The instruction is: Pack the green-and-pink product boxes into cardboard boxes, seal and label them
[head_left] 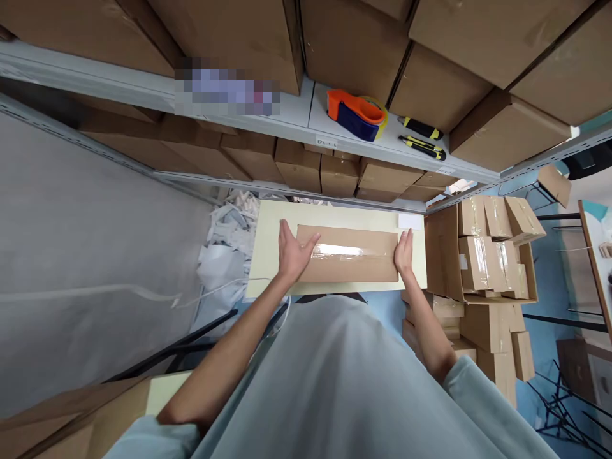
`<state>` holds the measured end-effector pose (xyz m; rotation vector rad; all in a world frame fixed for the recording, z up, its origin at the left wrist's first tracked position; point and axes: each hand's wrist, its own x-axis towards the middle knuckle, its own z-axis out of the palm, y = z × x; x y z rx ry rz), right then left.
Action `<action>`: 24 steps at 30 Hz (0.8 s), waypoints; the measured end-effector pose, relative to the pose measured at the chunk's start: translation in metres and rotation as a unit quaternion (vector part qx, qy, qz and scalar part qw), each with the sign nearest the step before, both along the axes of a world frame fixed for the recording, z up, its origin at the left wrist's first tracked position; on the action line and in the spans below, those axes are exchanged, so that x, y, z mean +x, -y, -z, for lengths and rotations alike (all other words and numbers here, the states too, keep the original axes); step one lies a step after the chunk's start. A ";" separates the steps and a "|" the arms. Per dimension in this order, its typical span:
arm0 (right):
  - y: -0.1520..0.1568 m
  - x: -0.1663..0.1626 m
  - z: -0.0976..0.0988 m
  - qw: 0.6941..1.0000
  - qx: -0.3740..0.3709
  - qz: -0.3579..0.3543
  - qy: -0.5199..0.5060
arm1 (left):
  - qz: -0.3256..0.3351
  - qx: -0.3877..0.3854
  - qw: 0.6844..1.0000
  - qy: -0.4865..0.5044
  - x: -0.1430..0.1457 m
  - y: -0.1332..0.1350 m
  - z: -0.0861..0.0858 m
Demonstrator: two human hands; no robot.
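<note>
A long, flat cardboard box (349,269) with clear tape along its top lies on the pale yellow table (335,215). My left hand (292,254) holds the box's left end, thumb over the top and fingers stretched along the side. At the opposite end, my right hand (404,255) presses against the box's right side with its fingers close together. The box is held between both hands. A small white label or slip of paper (410,221) lies on the table just beyond my right hand.
Above the table, a metal shelf (287,109) carries large cardboard boxes, an orange and blue tape dispenser (356,115) and utility knives (421,146). On the right, an open carton (442,255) holds several taped boxes. White scrap material (224,248) lies at the left, beside the grey wall (95,236).
</note>
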<state>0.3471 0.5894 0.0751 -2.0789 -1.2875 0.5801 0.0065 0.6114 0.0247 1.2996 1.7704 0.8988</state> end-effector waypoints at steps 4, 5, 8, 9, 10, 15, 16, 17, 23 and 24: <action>-0.005 -0.049 -0.014 0.980 0.031 -0.055 0.187 | 0.106 0.123 0.980 -0.111 0.037 -0.001 -0.026; -0.008 -0.066 -0.014 0.974 0.030 -0.087 0.209 | 0.119 0.134 0.976 -0.122 0.050 -0.001 -0.032; -0.016 -0.111 -0.006 0.963 -0.003 -0.142 0.230 | 0.146 0.135 0.971 -0.135 0.086 -0.005 -0.038; -0.019 -0.121 -0.002 0.962 -0.016 -0.143 0.232 | 0.154 0.130 0.970 -0.136 0.093 -0.006 -0.037; -0.022 -0.127 0.002 0.962 -0.029 -0.139 0.234 | 0.160 0.125 0.969 -0.138 0.098 -0.008 -0.035; -0.032 -0.126 0.010 0.956 -0.060 -0.135 0.252 | 0.166 0.107 0.970 -0.144 0.102 -0.017 -0.023; -0.033 -0.124 0.010 0.954 -0.064 -0.136 0.258 | 0.170 0.105 0.969 -0.143 0.102 -0.018 -0.023; -0.034 -0.123 0.010 0.953 -0.067 -0.137 0.263 | 0.172 0.102 0.969 -0.144 0.102 -0.018 -0.023; -0.033 -0.122 0.013 0.952 -0.070 -0.136 0.265 | 0.184 0.080 0.970 -0.136 0.102 -0.020 -0.030; -0.033 -0.122 0.014 0.955 -0.066 -0.134 0.258 | 0.185 0.079 0.971 -0.126 0.101 -0.019 -0.030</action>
